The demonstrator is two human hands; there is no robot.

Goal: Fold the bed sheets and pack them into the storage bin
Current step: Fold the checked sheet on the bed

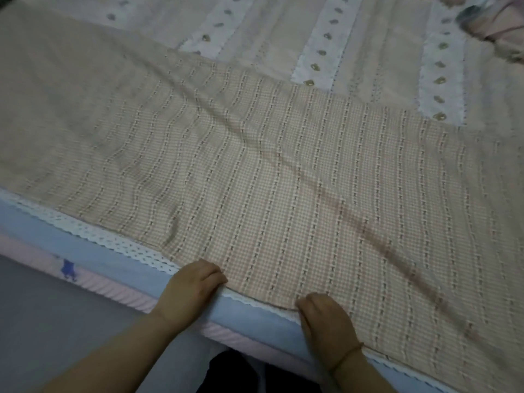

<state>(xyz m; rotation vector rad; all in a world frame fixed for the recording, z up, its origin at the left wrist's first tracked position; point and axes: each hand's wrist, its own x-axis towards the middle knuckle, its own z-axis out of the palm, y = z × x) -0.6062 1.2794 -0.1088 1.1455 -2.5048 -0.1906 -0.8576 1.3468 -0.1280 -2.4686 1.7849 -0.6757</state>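
Observation:
A pink checked bed sheet (283,180) lies spread across the bed, with a long diagonal crease running toward the lower right. Its near hem has a white lace trim (113,239) along the mattress edge. My left hand (192,287) grips the sheet's near edge with curled fingers. A little to the right, my right hand (326,316) holds the same edge, fingers curled over the hem; a thin band circles that wrist. No storage bin is in view.
Beneath the sheet lies a bed cover (329,46) with white strips and small heart motifs. Crumpled pink fabric (496,29) sits at the far right corner. The mattress side (119,268) is blue and pink. Grey floor (56,321) is at lower left.

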